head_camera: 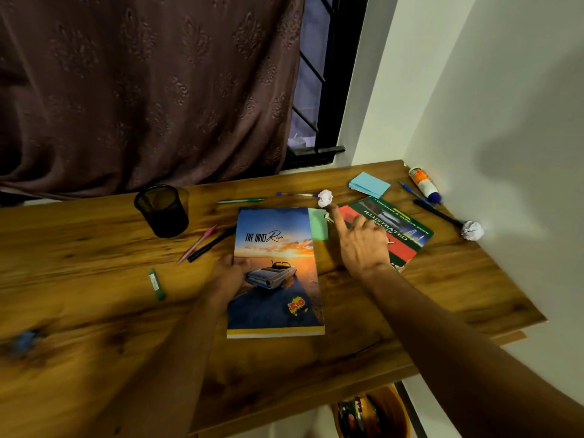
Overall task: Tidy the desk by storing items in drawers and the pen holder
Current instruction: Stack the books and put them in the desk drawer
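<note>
A: Which containers do you see, starting from the left?

B: On the wooden desk [94, 248] stands a dark mesh pen holder [161, 210], round and a bit see-through. I see nothing inside it. Low at the right, under the desk edge, there is an orange round bin [395, 409] with some colourful things in it; I cannot tell what they are.

A: And what is lying loose?

B: Far left is a blurred blue object [23, 341]. Then a small green stick [155, 284], then a pink pen [197, 244] touching a black pen [212, 243], just beside the holder. Behind the notebook are a teal pen [240, 201] and a blue pen [297, 194].

A: What do the hands do?

B: The left hand [229, 275] grips the left edge of the glossy notebook [278, 298] with the car picture, thumb on the cover. The notebook lies flat in the middle of the desk. The right hand [363, 245] has its fingers spread apart and holds nothing; its index finger points toward a crumpled white paper ball [325, 198]. It hovers over a red and green book [407, 230].

A: And more to the right?

B: Blue sticky notes [369, 184], a glue bottle [424, 184] by the wall, a dark pen [437, 213] and a second paper ball [472, 230].
</note>
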